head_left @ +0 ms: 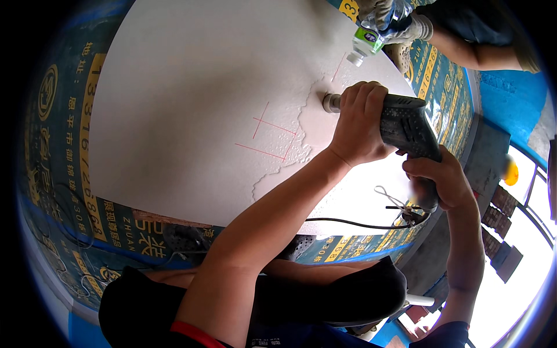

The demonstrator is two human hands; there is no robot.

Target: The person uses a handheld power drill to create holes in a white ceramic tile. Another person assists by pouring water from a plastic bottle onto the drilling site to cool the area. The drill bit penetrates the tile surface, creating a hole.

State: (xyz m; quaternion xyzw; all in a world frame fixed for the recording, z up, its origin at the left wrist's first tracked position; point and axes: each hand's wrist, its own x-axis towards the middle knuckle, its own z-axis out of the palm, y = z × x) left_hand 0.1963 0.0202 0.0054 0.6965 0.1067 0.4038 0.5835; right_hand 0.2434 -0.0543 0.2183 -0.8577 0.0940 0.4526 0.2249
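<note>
With both hands I hold a dark power drill [406,124]. My left hand [361,119] is wrapped round its front end, just behind a round metal core bit [332,103]. My right hand [444,177] grips the rear handle; its trigger finger is partly hidden. The bit's tip meets a large pale slab [174,104] in a wet patch [316,130]. Thin red lines [268,120] mark the slab to the left of the water. Beyond the drill, another person's gloved hand [415,29] holds a clear plastic bottle [366,42] with a green label, its neck tilted down toward the slab.
The drill's black cord [360,224] runs over the slab's near edge, with a pale tie knotted near the handle. Printed dark green sheeting [69,139] covers the floor around the slab. Stacked brown blocks [499,214] stand at the right by a bright opening. The other person's perforated shoe [399,57] is beside the slab.
</note>
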